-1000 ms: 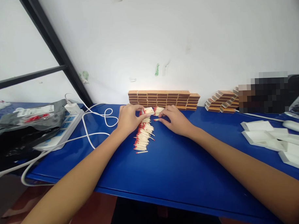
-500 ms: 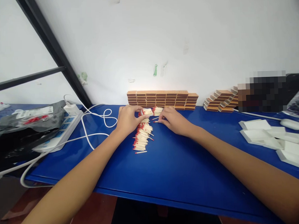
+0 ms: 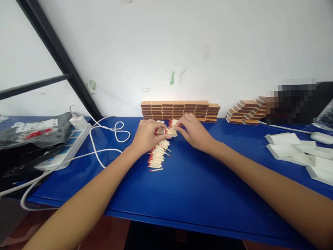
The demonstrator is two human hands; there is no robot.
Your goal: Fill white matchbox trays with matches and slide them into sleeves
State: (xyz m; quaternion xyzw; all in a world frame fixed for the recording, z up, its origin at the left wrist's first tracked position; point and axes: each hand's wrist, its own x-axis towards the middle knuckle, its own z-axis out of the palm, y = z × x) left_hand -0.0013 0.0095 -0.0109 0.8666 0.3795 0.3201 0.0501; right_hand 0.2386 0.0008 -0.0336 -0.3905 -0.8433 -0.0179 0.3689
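Observation:
A heap of red-tipped matches (image 3: 158,155) lies on the blue table (image 3: 201,185) in front of me. Just behind the heap, my left hand (image 3: 147,136) and my right hand (image 3: 193,130) meet over a small matchbox tray full of matches (image 3: 169,131). Both hands pinch it, the left from the left side and the right from the right. A loose bunch of matches (image 3: 173,122) lies just behind the tray.
A row of stacked brown matchboxes (image 3: 180,110) stands against the wall, with a stepped pile of brown boxes (image 3: 246,112) to its right. White empty trays (image 3: 301,152) lie at the right. A power strip (image 3: 65,146) with white cables (image 3: 107,138) and a grey bag (image 3: 24,134) sit at the left.
My right hand has moved left from the loose matches to the tray. Both hands now hold the tray between them, slightly nearer the heap.

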